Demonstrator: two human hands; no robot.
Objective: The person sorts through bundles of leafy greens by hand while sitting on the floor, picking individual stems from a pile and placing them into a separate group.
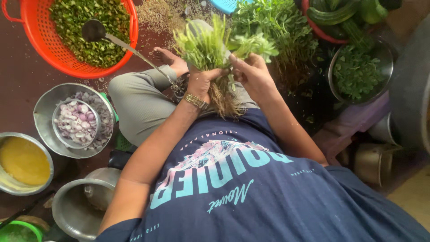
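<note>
My left hand [202, 82], with a gold watch on its wrist, grips a bunch of leafy green herbs [210, 45] by the stems, brown roots [224, 101] hanging down toward my lap. My right hand [251, 71] pinches a sprig of the same bunch near the top of the stems. I sit cross-legged on the floor, and a bare foot [168, 57] shows just beyond the bunch. A larger pile of the same greens [273, 27] lies right behind my hands.
An orange colander [130, 45] of chopped greens with a ladle [96, 30] sits at far left. Steel bowls hold peeled shallots [78, 120] and yellow liquid [24, 160]. A steel bowl of picked leaves [358, 71] and a red basket of cucumbers [333, 13] stand at right.
</note>
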